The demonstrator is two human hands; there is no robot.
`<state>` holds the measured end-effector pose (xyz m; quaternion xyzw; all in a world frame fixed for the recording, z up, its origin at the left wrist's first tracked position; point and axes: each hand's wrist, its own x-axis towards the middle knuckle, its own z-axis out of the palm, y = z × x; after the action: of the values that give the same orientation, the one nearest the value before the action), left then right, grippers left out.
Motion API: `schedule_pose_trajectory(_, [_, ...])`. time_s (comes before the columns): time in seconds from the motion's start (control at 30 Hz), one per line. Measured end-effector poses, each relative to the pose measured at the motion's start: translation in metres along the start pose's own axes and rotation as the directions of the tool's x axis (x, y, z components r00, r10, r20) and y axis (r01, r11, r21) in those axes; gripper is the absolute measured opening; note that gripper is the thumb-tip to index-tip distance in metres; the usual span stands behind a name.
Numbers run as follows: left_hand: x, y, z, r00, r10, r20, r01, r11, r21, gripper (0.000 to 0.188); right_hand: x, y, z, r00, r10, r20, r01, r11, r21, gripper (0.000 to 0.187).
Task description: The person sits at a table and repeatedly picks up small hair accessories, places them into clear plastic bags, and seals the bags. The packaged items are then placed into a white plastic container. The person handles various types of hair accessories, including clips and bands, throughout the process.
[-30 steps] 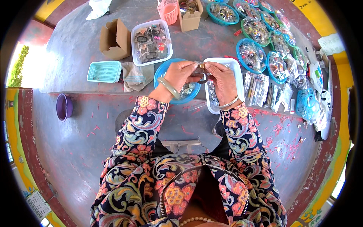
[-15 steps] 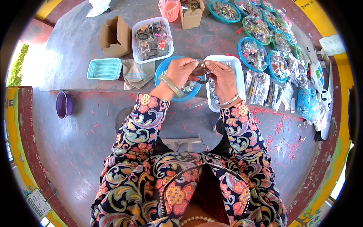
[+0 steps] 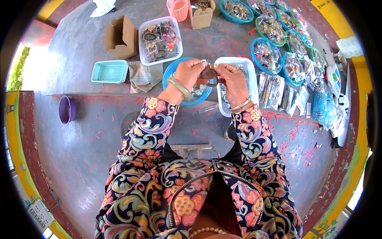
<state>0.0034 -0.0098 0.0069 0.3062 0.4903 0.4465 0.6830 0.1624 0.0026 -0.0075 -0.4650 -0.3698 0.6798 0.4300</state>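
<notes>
Between my hands, a brown ring-shaped band like a hair tie [image 3: 209,75] hangs with a small gold bead at its top. A bit of clear film seems to show above it. My left hand [image 3: 186,75], with a pale bangle at its wrist, pinches the left side of the band. Closed on its right side near the bead is my right hand [image 3: 234,83], which has a silver bracelet at its wrist. A blue basin [image 3: 167,78] with small packets lies beneath my left hand. Under my right hand sits a white tray [image 3: 250,75] with small items, partly covered.
A white tub [image 3: 141,47] of hair accessories and an open cardboard box [image 3: 128,38] stand behind. A teal basket [image 3: 110,72] lies beside a grey cloth [image 3: 145,76]. Round basins [image 3: 252,59] of bagged items fill the right. A purple bucket [image 3: 67,110] stands at left.
My fingers have shifted slightly around the band, which has turned a little, and the gold bead shows more clearly. Both hands stay over the same place.
</notes>
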Motion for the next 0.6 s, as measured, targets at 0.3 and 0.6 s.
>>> schedule_pose_trajectory(0.3, [-0.002,0.002,0.001,0.999,-0.031,-0.024,0.033,0.995,0.094,0.022,0.000,0.004,0.002,1.000,-0.024,0.016,0.024,0.999,0.031,0.014])
schedule_pose_trajectory(0.6, [0.003,0.000,-0.006,0.999,0.019,-0.050,-0.008,0.975,0.224,0.023,-0.003,0.000,0.009,0.996,-0.085,-0.017,0.086,0.996,0.038,0.013])
